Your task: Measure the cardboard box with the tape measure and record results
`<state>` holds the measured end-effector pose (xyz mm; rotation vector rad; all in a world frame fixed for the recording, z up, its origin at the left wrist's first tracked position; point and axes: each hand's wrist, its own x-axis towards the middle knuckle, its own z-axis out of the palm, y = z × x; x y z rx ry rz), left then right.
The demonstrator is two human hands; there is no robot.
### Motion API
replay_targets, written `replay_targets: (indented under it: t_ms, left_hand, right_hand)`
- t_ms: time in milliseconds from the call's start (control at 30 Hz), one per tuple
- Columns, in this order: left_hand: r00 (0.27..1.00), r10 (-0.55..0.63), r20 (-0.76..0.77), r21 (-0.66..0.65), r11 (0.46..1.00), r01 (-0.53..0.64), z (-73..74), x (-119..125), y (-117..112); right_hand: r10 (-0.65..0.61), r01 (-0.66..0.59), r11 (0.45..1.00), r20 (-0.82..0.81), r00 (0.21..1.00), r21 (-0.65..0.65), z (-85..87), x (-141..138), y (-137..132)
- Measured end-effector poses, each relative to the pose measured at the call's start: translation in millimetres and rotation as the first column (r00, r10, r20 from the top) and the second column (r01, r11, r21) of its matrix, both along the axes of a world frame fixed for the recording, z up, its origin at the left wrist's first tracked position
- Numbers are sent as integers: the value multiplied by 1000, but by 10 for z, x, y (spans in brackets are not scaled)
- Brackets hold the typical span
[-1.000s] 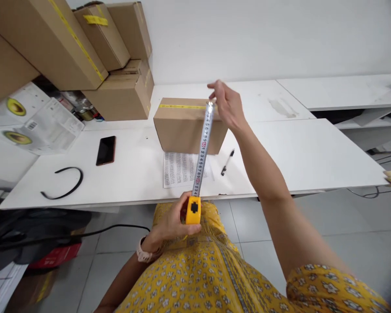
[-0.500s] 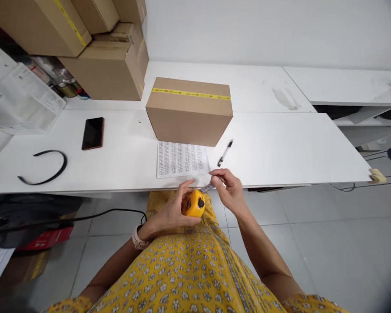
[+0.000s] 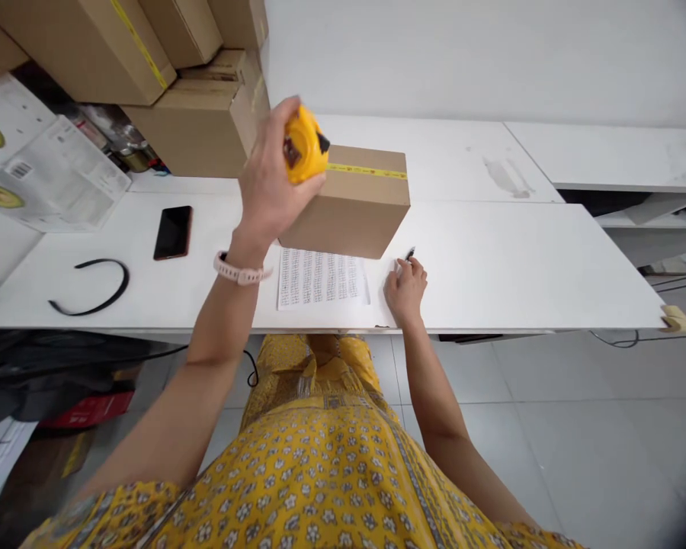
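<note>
My left hand (image 3: 271, 171) grips a yellow tape measure (image 3: 307, 145) and is raised over the left end of a cardboard box (image 3: 357, 213). No blade shows out of the tape's case. The box stands on the white desk with a strip of yellow tape along its top; my left hand hides its left end. Under its front edge lies a printed sheet (image 3: 320, 282) with columns of small text. Right of the sheet, my right hand (image 3: 407, 290) rests on the desk, fingers curled round a pen (image 3: 410, 253), whose dark tip pokes out beyond them.
A phone (image 3: 173, 232) and a black headband (image 3: 123, 286) lie on the left of the desk (image 3: 508, 267). Stacked cartons (image 3: 188, 133) and a white box with avocado pictures (image 3: 62, 175) fill the back left. A beige corner guard (image 3: 677, 318) sits at the right corner.
My left hand has lifted the tape measure from my lap up over the box. My right hand has let go of the tape's blade and moved forward onto the pen. The blade has gone in.
</note>
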<state>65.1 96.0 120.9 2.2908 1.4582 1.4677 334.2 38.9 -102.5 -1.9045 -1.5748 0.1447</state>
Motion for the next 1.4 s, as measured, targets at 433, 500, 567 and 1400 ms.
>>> replay_targets:
  t_ms: [433,500,567,1400]
  left_hand:
    - [967,59,-249,116,993,-30,-525,-106,213]
    - [986,82,-144,157,986,-59,-770,-203,-259]
    - [985,123,-119,39,992,-119,-1099,-352,-683]
    - [905,83,-417,-288,932,-218,-2014,-124,-1379]
  right_hand:
    - [-135,138,986,39,990,-92,195,139,-7]
    - [-136,126,978,-50,989,-164,273,227,-31]
    - [-116,64,982,-304,946,-176,329,326,-126]
    - [146,-123,988,-832,536,94,284,-772,-609]
